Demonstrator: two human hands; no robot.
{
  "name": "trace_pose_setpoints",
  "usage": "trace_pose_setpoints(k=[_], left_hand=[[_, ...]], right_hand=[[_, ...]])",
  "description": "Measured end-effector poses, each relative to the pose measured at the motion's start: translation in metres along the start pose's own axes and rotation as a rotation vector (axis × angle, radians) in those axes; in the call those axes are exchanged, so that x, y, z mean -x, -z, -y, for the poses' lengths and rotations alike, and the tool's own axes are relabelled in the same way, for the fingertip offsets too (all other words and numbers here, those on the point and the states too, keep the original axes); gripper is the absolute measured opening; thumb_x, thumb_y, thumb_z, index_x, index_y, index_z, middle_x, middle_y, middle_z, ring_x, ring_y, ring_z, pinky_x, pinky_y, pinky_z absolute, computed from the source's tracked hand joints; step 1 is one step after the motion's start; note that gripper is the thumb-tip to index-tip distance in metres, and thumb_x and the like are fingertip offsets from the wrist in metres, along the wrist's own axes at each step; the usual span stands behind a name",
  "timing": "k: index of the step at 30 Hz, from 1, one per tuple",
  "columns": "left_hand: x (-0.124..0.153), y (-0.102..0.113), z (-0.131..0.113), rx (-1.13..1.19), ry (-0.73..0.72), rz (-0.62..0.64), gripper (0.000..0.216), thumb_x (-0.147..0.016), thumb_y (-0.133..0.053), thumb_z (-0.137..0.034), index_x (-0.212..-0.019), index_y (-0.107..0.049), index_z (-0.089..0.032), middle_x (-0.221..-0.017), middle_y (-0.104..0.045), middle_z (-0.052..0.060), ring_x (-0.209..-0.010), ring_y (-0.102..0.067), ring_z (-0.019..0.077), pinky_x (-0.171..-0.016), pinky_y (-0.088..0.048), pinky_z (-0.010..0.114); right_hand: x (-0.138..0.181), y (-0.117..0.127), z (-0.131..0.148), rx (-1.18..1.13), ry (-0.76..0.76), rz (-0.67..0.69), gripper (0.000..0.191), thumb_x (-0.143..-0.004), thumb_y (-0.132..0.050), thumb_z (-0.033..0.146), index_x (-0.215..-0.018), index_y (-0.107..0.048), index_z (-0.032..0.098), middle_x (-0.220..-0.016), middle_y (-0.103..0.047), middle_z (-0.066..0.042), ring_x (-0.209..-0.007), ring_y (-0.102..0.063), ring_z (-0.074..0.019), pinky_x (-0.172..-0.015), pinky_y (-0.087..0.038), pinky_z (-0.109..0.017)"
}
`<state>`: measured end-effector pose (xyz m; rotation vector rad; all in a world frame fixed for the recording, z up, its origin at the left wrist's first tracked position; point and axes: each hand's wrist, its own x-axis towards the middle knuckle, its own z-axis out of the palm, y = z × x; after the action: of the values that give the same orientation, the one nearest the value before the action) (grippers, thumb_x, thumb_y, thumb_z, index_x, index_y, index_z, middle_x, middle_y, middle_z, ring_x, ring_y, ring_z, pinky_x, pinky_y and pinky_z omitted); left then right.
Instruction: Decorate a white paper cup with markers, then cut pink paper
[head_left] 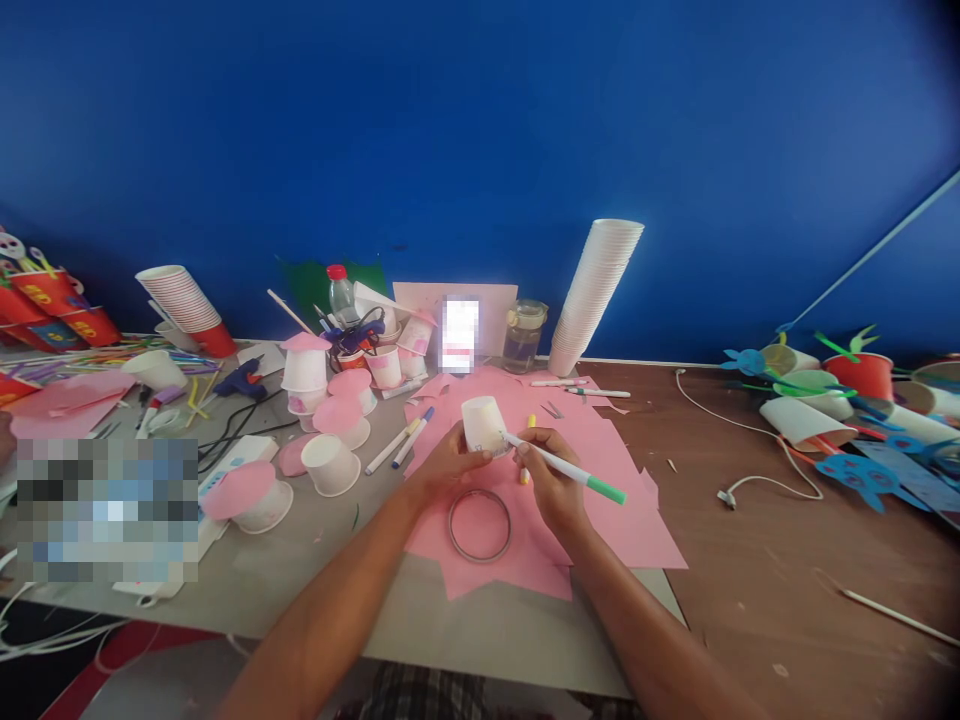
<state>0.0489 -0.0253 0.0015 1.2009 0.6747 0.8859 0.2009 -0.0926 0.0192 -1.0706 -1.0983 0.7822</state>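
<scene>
My left hand point(448, 462) is closed on a white paper cup point(482, 420), held upside down above pink paper point(600, 500). Small dark marks show near the cup's rim. In my right hand point(551, 475) is a white felt-tip pen with a green end point(574, 470); its tip meets the lower right side of the cup. Below the hands lies a thin round ring point(480, 558). A yellow pen point(531, 422) rests on the paper, partly behind my right hand. Left of my hands lie a blue-capped pen point(412, 438) and a second pen point(390, 448).
A tall stack of white cups point(596, 295) and a glass jar point(523, 338) stand by the blue wall. At left are pink-topped cups point(304, 370), a glue gun point(244, 378) and a power strip point(225, 480). A white cable point(780, 480) and cup crafts point(855, 385) lie at right.
</scene>
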Motion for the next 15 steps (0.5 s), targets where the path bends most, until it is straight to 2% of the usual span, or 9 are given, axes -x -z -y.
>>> trace_pose_setpoints(k=[6, 15], left_hand=[[0.0007, -0.0004, -0.0024, 0.001, 0.017, -0.005, 0.049, -0.064, -0.082, -0.034, -0.104, -0.061, -0.016, -0.099, -0.064, 0.006, -0.096, -0.056, 0.0223, -0.083, -0.041, 0.033], [0.0004, -0.0016, -0.0025, 0.018, 0.011, -0.011, 0.046, -0.066, -0.080, -0.031, -0.103, -0.057, -0.017, -0.093, -0.059, 0.003, -0.086, -0.053, 0.0164, -0.077, -0.041, 0.029]], right_hand=[[0.0018, 0.0008, 0.0000, 0.071, 0.031, 0.018, 0.011, -0.083, -0.059, 0.031, -0.083, -0.059, 0.020, -0.068, -0.057, 0.001, -0.056, -0.051, -0.0133, -0.051, -0.042, -0.027], [0.0016, 0.0000, -0.0023, 0.060, 0.037, 0.035, 0.009, -0.083, -0.056, 0.029, -0.083, -0.058, 0.020, -0.065, -0.055, 0.001, -0.055, -0.050, -0.0135, -0.051, -0.042, -0.027]])
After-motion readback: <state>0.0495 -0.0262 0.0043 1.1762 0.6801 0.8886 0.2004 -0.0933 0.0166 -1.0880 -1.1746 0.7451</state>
